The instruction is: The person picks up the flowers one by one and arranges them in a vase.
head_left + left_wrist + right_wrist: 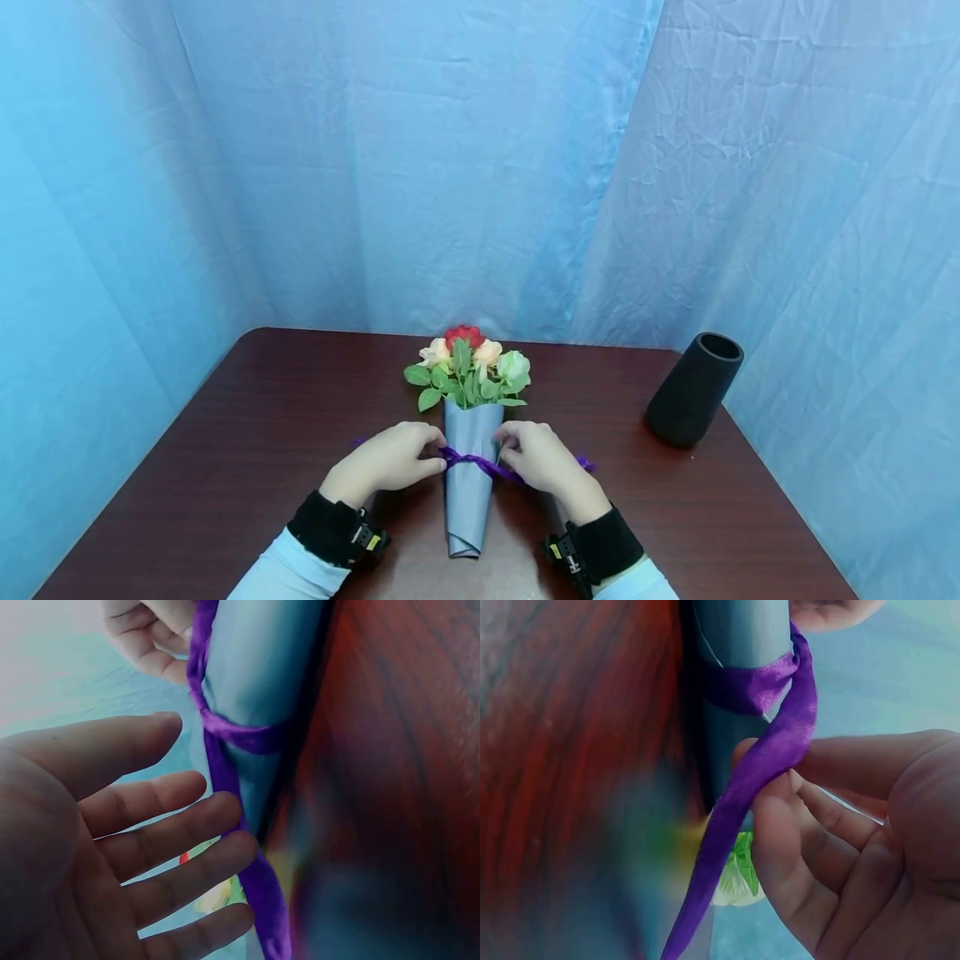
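A bouquet lies on the table, its stems rolled in grey-blue wrapping paper (468, 508). Its red, peach and pale green flowers (465, 342) and green leaves point to the far side. Around the paper runs a purple ribbon (474, 459), crossed or knotted once, with a tail out to each side. My left hand (397, 457) is at the left of the wrap; its fingers (187, 817) are extended by the ribbon, thumb apart. On the other side, my right hand (542, 454) pinches the ribbon (772, 754) between thumb and fingers.
A black vase (693, 392) stands at the right rear of the dark brown table (300, 400). Light blue curtains (450, 167) hang behind the table and along both sides.
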Motion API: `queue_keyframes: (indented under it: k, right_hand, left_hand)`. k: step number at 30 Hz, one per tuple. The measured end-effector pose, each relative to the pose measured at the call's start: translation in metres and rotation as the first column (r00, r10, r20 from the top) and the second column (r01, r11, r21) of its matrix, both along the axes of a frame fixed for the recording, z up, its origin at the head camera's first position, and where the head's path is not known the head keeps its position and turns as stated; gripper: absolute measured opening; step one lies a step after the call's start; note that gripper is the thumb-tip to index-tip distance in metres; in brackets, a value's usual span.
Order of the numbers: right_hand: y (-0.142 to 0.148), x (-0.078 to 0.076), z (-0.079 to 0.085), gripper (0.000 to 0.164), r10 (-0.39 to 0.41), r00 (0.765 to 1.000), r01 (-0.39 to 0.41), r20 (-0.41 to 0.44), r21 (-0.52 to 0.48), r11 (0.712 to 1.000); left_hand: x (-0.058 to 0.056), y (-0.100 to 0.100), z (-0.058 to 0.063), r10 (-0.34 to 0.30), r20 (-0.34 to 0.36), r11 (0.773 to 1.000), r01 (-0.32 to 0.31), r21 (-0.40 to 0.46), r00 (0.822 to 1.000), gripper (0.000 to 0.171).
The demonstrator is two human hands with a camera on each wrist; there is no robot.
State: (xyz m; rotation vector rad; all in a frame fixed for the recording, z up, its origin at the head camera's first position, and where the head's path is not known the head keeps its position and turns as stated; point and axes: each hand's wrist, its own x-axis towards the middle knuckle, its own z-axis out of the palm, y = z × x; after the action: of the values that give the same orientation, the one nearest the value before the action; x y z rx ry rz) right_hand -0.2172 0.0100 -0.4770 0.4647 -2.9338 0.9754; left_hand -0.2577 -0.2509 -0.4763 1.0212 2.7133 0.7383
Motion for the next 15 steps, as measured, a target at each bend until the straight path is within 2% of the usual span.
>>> queue_keyframes:
  k: [3,10,15]
  right_hand:
    - [-0.003,0.000,0.000,0.014,0.014,1.000,-0.013,-0.019,0.048,0.999]
    - [-0.011,0.002,0.003,0.013,0.046,0.997,-0.050,0.055,0.078,0.996]
    - [-0.015,0.003,0.003,0.011,0.067,0.996,-0.073,0.059,0.094,0.993]
  left_hand:
    - [0.001,0.003,-0.001,-0.022,0.005,1.000,0.022,-0.003,1.000,0.021]
    - [0.001,0.007,-0.005,-0.072,-0.015,0.997,0.072,-0.017,0.997,0.016]
    - [0.002,0.011,-0.006,-0.095,-0.027,0.995,0.095,-0.020,0.995,0.011]
